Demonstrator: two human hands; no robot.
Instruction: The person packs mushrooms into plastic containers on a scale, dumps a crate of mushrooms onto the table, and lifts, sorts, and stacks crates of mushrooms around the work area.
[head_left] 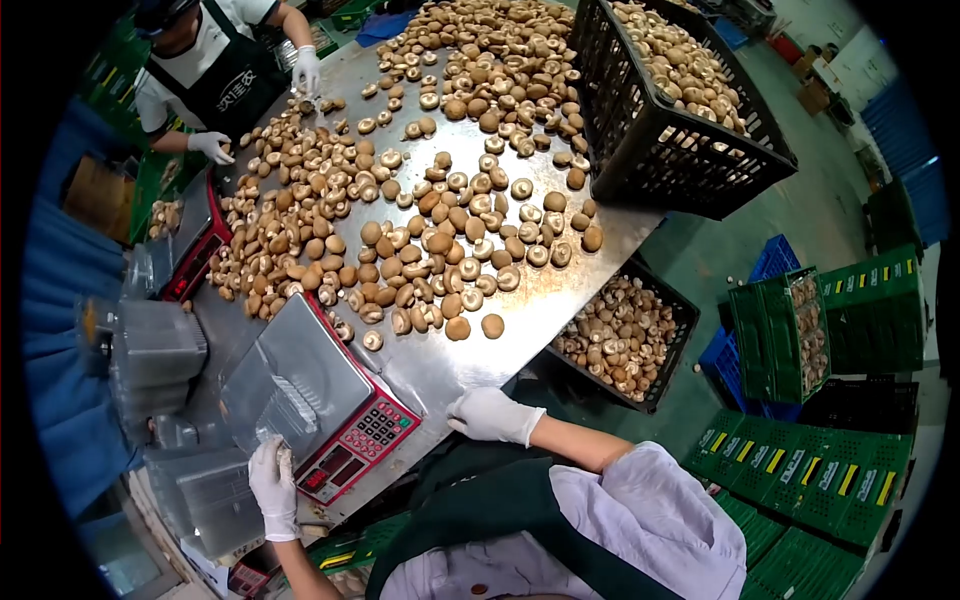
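Observation:
My left hand (271, 490), in a white glove, is at the front edge of a red digital scale (362, 438). Its fingers are closed at the near end of a clear plastic tray (292, 408), which lies on the scale's grey plate. My right hand (492, 415), also gloved, rests loosely curled at the table edge, right of the scale's keypad, with nothing visible in it. Beyond the scale, many brown mushrooms (440, 243) are spread over the metal table (455, 362).
Stacked clear trays (160, 345) stand left of the scale. A second scale (200, 240) is near a co-worker (225, 75) in white gloves. A black crate (690, 150) of mushrooms sits at the table's right; another crate (655, 398) is below. Green crates (800, 470) are stacked at right.

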